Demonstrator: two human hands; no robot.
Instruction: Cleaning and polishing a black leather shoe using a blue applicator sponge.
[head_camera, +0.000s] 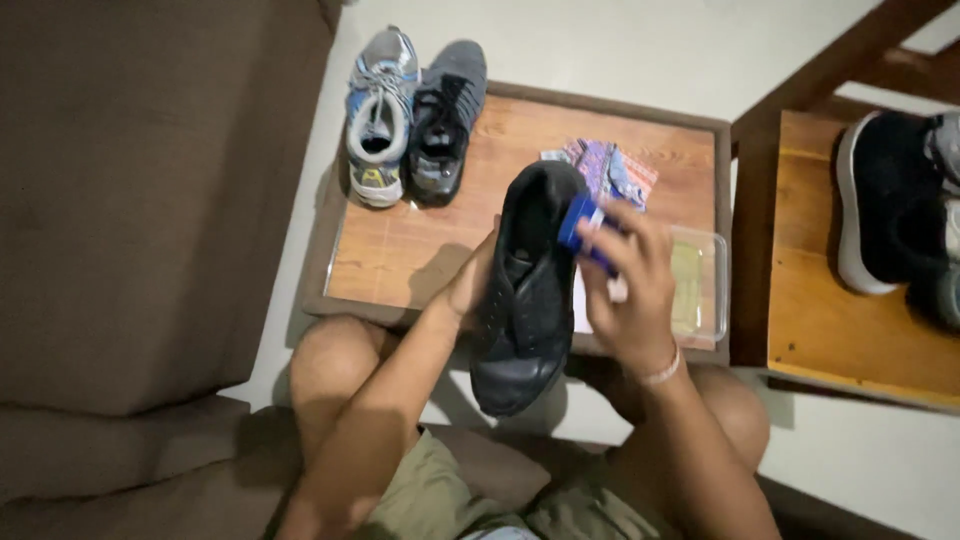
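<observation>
The left hand (470, 285) holds a black shoe (525, 290). The right hand (630, 285) pinches a blue brush (583, 228) against its side. Two sneakers (415, 120) wait beyond both hands, untouched.

Two sneakers (415, 115) on table (400, 250)

A small blue container (580, 225) with a white label is gripped in the right hand (632, 285), just above the tray's right half. A clear rectangular plastic box (700, 290), yellowish inside, is set at the right edge of the wooden tray (420, 250). Patterned blue and red packets (612, 170) are laid near the far right corner.
</observation>
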